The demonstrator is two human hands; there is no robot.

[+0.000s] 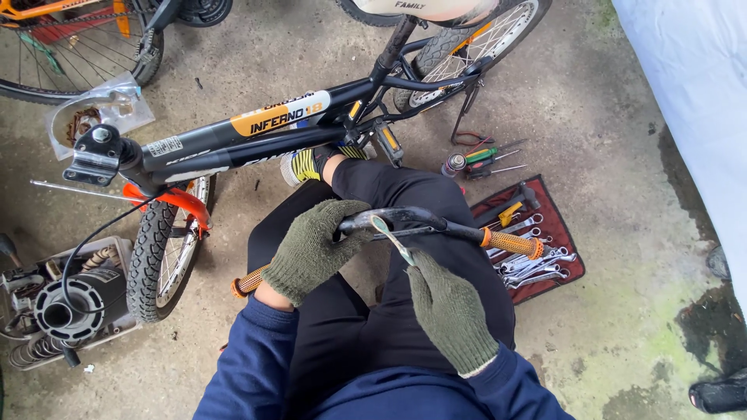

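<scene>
A black bicycle handlebar [436, 222] with orange grips lies across my lap. My left hand [311, 249], in a green knit glove, is shut around its middle bend. My right hand [447, 311], gloved the same way, holds a slim metal wrench [391, 239] whose head rests against the handlebar's centre. One orange grip [513, 243] sticks out to the right, the other [247, 283] shows below my left wrist.
A small black bicycle [257, 132] with an orange fender lies in front of me, its stem [97, 152] bare. A red tool roll [537, 257] with several wrenches and loose screwdrivers [486, 159] sits at right. A box of parts [62, 303] stands at left.
</scene>
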